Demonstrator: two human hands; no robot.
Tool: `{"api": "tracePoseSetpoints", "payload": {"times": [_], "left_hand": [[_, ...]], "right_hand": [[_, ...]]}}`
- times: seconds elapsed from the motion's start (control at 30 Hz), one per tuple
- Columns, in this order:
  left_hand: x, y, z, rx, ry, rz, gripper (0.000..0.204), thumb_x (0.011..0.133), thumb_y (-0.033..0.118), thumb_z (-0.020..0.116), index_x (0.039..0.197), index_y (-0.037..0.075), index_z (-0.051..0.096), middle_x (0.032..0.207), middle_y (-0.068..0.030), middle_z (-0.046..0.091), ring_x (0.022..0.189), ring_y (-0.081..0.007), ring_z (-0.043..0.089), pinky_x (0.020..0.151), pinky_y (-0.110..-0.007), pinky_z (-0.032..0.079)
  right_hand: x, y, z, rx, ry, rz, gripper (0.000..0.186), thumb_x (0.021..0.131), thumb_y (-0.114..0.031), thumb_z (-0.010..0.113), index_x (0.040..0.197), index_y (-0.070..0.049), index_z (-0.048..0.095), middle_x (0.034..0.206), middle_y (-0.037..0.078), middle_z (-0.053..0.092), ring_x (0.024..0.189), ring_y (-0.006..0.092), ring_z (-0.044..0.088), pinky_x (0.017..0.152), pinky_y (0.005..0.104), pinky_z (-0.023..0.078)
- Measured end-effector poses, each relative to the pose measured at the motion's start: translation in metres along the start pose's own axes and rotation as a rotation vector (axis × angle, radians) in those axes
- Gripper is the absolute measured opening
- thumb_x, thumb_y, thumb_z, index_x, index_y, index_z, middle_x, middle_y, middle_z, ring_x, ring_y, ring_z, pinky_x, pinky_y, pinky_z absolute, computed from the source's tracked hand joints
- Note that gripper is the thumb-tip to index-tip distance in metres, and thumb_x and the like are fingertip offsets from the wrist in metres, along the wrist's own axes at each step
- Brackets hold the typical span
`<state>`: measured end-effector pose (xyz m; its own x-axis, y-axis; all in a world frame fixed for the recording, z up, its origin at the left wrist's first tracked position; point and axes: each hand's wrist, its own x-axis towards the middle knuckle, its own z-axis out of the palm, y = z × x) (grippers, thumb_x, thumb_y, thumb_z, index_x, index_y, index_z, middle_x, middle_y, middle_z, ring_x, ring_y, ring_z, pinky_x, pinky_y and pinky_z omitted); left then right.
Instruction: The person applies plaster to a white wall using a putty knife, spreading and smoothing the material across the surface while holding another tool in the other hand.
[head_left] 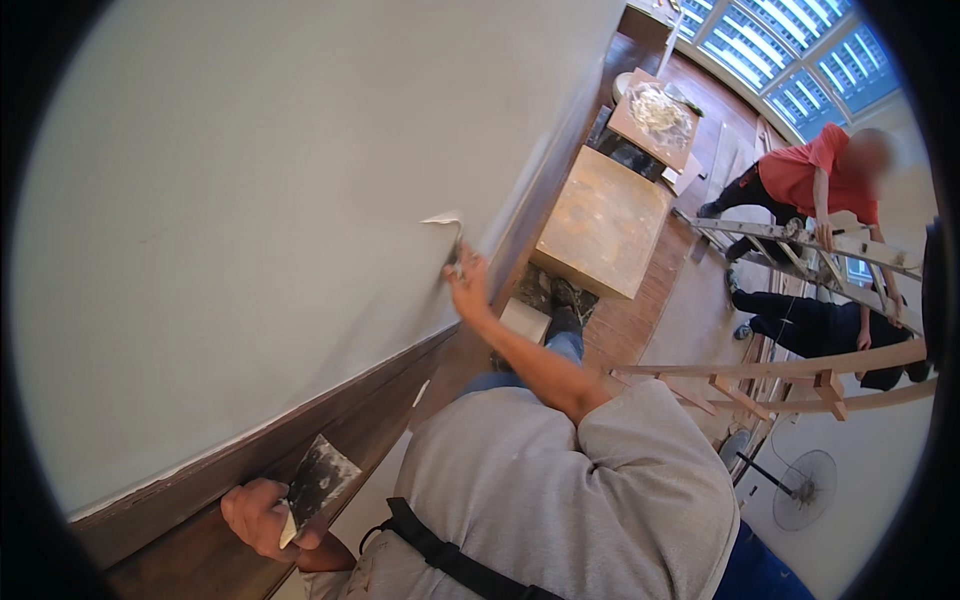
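My right hand [468, 287] is stretched out to the pale wall [250, 200], its fingers closed round the handle of a putty knife [457, 240]. Whitish filler shows along the blade, which lies at the wall's surface. Down at the lower left, my left hand [262, 518] grips a second, wide-bladed putty knife [322, 475]. Its broad dark blade is smeared with pale filler and tilts up, in front of the brown wooden baseboard [225, 480]. The left hand's grip is partly hidden by the blade.
A stained wooden box [605, 222] stands by the wall, beyond it a board [655, 120] heaped with whitish filler. At the right, a person in red [820, 185] holds a metal ladder [800, 243]; another person in dark clothes [830, 325] is beside it. A wooden ladder-like frame [780, 375] and a fan [805, 490] are nearer.
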<state>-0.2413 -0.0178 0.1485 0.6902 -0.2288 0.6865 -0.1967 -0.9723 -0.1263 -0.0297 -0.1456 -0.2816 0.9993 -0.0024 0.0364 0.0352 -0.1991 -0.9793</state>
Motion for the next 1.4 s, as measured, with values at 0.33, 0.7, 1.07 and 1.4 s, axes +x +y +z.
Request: {"api": "tracePoseSetpoints", "payload": {"times": [0.33,0.7,1.07,1.4], "left_hand": [[-0.012,-0.002,-0.003,0.04,0.033,-0.021,0.06,0.106,0.061,0.028,0.086,0.007,0.043,0.062,-0.0082,0.052,0.05,-0.0226,0.042,0.049,-0.036,0.032],[-0.022,-0.007,-0.007,-0.118,0.206,-0.023,0.049,0.107,0.056,0.034,0.09,0.011,0.043,0.068,-0.0057,0.058,0.052,-0.0204,0.054,0.052,-0.035,0.037],[-0.016,-0.018,-0.009,-0.355,0.441,0.12,0.045,0.108,0.049,0.037,0.086,0.01,0.046,0.061,-0.0035,0.054,0.045,-0.0176,0.049,0.046,-0.03,0.034],[-0.013,-0.021,-0.005,-0.48,0.486,0.25,0.043,0.107,0.044,0.04,0.083,0.01,0.049,0.064,-0.0029,0.057,0.049,-0.016,0.054,0.046,-0.03,0.036]], "right_hand": [[0.066,0.04,-0.042,0.557,-0.018,0.963,0.047,0.107,-0.04,0.045,0.139,-0.006,0.051,0.115,0.01,0.066,0.094,0.0259,0.069,0.075,0.0446,0.056],[0.084,-0.184,-0.089,0.627,-0.159,0.575,0.04,0.109,-0.039,0.035,0.129,-0.01,0.053,0.108,0.009,0.068,0.088,0.0217,0.071,0.07,0.0383,0.061],[0.085,-0.501,-0.156,0.525,-0.329,0.015,0.045,0.109,-0.041,0.033,0.126,-0.004,0.052,0.108,0.01,0.068,0.09,0.0212,0.07,0.077,0.038,0.06],[-0.014,-0.761,-0.184,-0.122,-0.129,-0.735,0.081,0.106,-0.053,0.034,0.133,0.023,0.042,0.112,0.033,0.057,0.112,0.0359,0.061,0.09,0.0509,0.052]]}}
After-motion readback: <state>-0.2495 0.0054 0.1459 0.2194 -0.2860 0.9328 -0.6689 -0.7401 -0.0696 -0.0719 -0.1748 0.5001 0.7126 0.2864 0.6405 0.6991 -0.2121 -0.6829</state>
